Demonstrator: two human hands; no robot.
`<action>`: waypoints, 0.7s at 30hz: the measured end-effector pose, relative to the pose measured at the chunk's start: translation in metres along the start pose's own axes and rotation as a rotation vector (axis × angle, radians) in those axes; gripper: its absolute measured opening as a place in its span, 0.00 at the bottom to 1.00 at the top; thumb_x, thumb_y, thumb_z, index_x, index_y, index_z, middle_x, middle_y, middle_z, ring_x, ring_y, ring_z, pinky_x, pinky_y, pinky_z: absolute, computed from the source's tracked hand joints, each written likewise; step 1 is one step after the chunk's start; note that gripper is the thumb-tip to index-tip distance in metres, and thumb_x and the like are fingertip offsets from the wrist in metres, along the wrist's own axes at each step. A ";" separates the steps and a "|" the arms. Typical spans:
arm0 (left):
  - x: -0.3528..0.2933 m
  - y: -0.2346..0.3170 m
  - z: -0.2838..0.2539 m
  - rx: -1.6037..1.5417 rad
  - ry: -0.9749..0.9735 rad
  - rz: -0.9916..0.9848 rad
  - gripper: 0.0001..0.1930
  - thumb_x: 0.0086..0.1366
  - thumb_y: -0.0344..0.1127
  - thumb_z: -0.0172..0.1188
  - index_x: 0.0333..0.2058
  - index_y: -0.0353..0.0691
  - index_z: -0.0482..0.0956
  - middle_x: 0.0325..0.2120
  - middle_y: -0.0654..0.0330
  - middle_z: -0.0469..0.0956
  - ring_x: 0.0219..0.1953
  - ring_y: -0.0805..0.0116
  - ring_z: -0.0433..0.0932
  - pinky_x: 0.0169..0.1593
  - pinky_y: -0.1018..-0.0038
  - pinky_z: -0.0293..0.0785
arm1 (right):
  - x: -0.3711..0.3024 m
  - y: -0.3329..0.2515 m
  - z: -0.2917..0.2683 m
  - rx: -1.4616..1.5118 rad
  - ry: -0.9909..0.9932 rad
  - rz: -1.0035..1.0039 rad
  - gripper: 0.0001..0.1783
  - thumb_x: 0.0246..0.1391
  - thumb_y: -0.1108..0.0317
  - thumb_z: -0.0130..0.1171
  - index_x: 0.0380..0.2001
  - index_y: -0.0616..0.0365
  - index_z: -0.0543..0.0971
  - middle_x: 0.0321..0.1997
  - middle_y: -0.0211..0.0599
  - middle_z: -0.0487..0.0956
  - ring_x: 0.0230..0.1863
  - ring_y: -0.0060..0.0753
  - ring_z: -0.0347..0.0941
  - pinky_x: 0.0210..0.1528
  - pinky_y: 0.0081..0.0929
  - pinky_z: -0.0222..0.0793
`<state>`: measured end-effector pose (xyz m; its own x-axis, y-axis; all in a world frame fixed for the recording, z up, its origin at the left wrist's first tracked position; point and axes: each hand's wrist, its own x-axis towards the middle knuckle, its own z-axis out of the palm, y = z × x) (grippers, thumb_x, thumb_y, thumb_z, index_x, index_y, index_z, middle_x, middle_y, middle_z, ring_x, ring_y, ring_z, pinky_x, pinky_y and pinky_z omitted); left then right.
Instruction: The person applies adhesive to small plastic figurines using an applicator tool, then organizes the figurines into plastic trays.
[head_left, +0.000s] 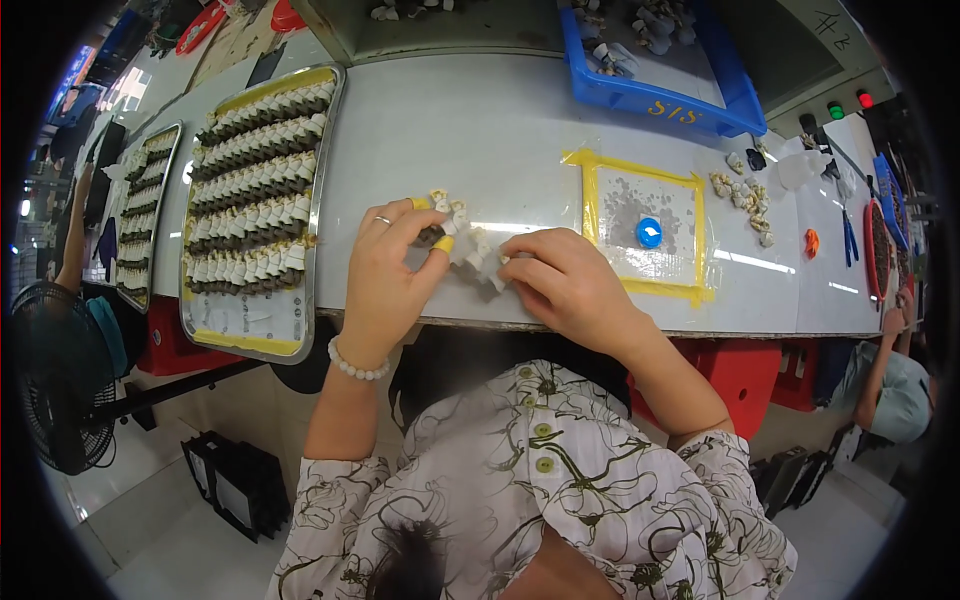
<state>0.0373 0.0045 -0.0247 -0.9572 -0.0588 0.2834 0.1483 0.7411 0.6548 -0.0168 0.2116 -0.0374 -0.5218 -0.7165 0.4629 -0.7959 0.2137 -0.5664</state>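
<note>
My left hand [385, 265] wears yellow covers on its fingertips and pinches a small white-and-dark part, mostly hidden by the fingers. A loose group of similar white parts with yellowish ends [478, 245] lies on the table between my hands. My right hand [570, 280] is closed at its fingertips around a small whitish-grey part [495, 268] at the right side of that group. On the left, a metal tray [312, 185] holds several slanting rows of the same white-topped, dark-bottomed parts.
A blue bin [660, 112] with more parts stands at the back. Right of my hands, yellow tape [640, 284] frames a speckled patch bearing a round blue-and-white object [649, 233]. Beyond are scattered parts [742, 197], an orange item [811, 243] and blue-handled pliers [850, 240]. Co-workers sit both sides.
</note>
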 end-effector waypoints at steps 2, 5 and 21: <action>-0.002 -0.001 -0.003 -0.042 -0.011 -0.036 0.13 0.46 0.26 0.59 0.35 0.35 0.77 0.36 0.53 0.74 0.41 0.57 0.70 0.45 0.68 0.68 | 0.001 -0.001 0.000 -0.010 -0.002 -0.002 0.15 0.33 0.79 0.61 0.30 0.57 0.74 0.38 0.36 0.75 0.38 0.40 0.71 0.39 0.33 0.67; -0.006 -0.002 -0.005 -0.057 -0.026 -0.029 0.13 0.46 0.26 0.59 0.35 0.35 0.77 0.36 0.53 0.74 0.41 0.57 0.71 0.44 0.69 0.69 | 0.002 -0.003 0.001 -0.020 -0.015 -0.006 0.15 0.33 0.79 0.62 0.30 0.56 0.74 0.37 0.35 0.74 0.38 0.40 0.71 0.40 0.32 0.67; -0.007 0.005 0.005 -0.022 -0.044 0.087 0.18 0.43 0.31 0.66 0.35 0.35 0.74 0.37 0.51 0.71 0.40 0.55 0.69 0.41 0.68 0.69 | 0.003 -0.002 0.005 -0.093 0.041 0.047 0.13 0.36 0.76 0.58 0.30 0.53 0.74 0.37 0.33 0.74 0.40 0.39 0.71 0.41 0.35 0.65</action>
<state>0.0435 0.0122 -0.0269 -0.9502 0.0349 0.3096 0.2366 0.7274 0.6441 -0.0155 0.2053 -0.0385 -0.5701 -0.6768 0.4658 -0.7942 0.3089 -0.5232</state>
